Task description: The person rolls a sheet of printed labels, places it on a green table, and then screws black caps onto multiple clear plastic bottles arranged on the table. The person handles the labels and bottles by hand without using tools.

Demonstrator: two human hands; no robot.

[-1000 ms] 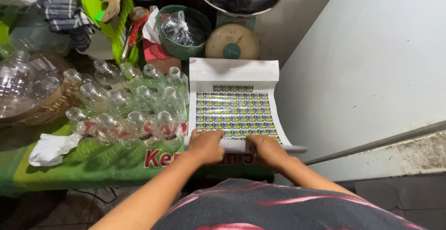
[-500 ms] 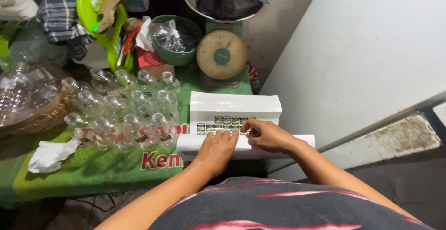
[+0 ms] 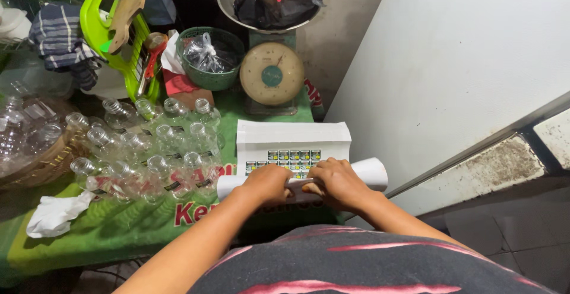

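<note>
Both hands, left (image 3: 267,184) and right (image 3: 337,181), grasp the rolled sticker sheet (image 3: 294,151).

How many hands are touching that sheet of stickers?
2: the left hand and the right hand press side by side on the rolled near edge of the white sticker sheet.

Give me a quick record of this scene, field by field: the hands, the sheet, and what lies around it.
left hand: gripping the rolled near end of the label sheet
right hand: gripping the same roll, beside the left
label sheet: white, rows of small stickers, far part flat on the green tablecloth
left of sheet: empty clear plastic bottles
behind sheet: dial kitchen scale, green bowl
</note>
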